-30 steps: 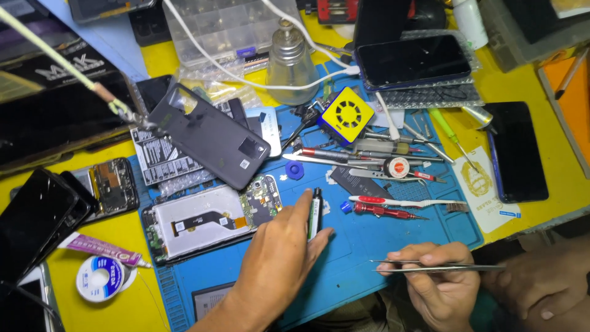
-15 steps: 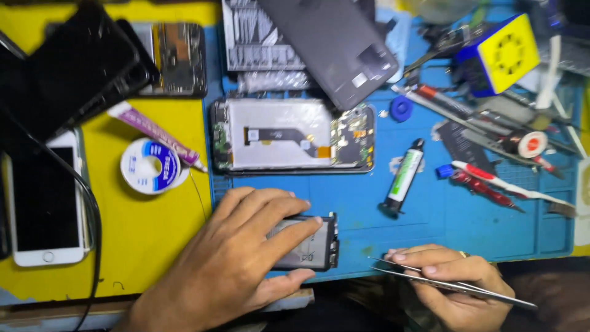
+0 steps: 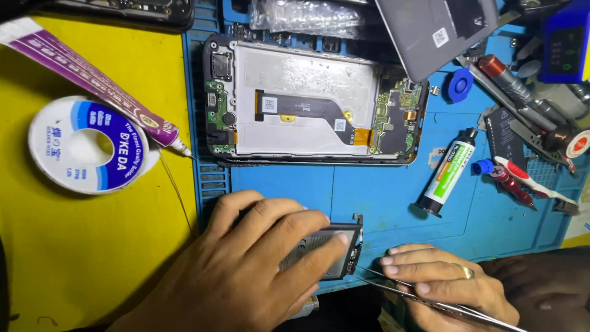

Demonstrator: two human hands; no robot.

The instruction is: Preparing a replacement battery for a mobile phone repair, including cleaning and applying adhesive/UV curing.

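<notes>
Head cam looking straight down at the bench: the left hand (image 3: 246, 276) lies flat over a small dark rectangular phone part with a grey metal face (image 3: 322, 249), fingers spread a bit and pressing it down onto the blue silicone work mat (image 3: 381, 197), near the mat's front edge. The right hand (image 3: 442, 289) is just beside it, fingers pinched together on a pair of thin silver metal tweezers (image 3: 430, 298), with the tips sitting right at the part's right edge; can't tell if they actually touch it. Above the hands on the mat there's an opened black smartphone with its back off (image 3: 313, 104), showing the silver plate, an orange-and-black flex cable and green boards at both ends. Right of that lies a small black syringe tube with a green and white label (image 3: 448, 175), tilted, and further right a red-handled tool (image 3: 510, 181) among other tools. A grey phone back cover (image 3: 436, 31) leans over the open phone's top right corner. Off on the yellow tabletop (image 3: 92, 258) to the left: a white and blue spool of solder wire (image 3: 86, 144), with a purple glue tube (image 3: 92, 83) lying across its upper edge.
</notes>
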